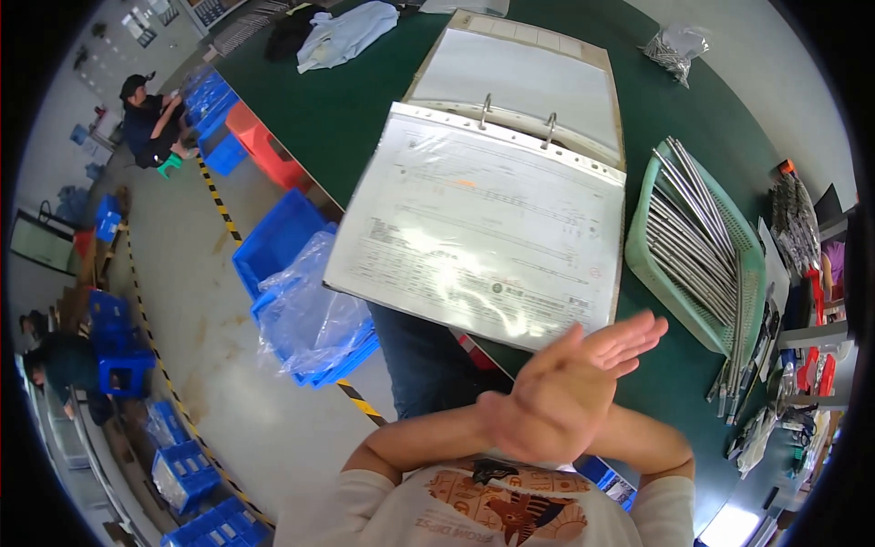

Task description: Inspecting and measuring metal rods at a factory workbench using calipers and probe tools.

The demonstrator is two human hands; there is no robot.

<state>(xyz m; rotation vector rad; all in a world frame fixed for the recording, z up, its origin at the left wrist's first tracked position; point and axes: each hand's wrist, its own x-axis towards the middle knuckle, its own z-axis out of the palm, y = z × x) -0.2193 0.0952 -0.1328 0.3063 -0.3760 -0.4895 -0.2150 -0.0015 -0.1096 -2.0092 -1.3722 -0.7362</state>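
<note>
My left hand [562,390] is raised in front of my chest, near the green table's edge. Its palm faces up, with the fingers stretched toward the right and nothing held in them. My right forearm [643,441] comes in from the right and meets it; the right hand is mostly hidden behind the left one, so its fingers cannot be made out. Just beyond my hands lies an open ring binder [524,59], its near page a printed sheet [483,223] in a shiny clear sleeve. The left fingertips appear close to the sheet's lower right corner.
A light green plastic basket [643,246] of long metal rods stands right of the binder on the green table [319,118]. A bag of metal parts [674,55] and a pale cloth [346,35] lie farther back. Blue crates [278,237] stand left; a seated person [150,123] is beyond.
</note>
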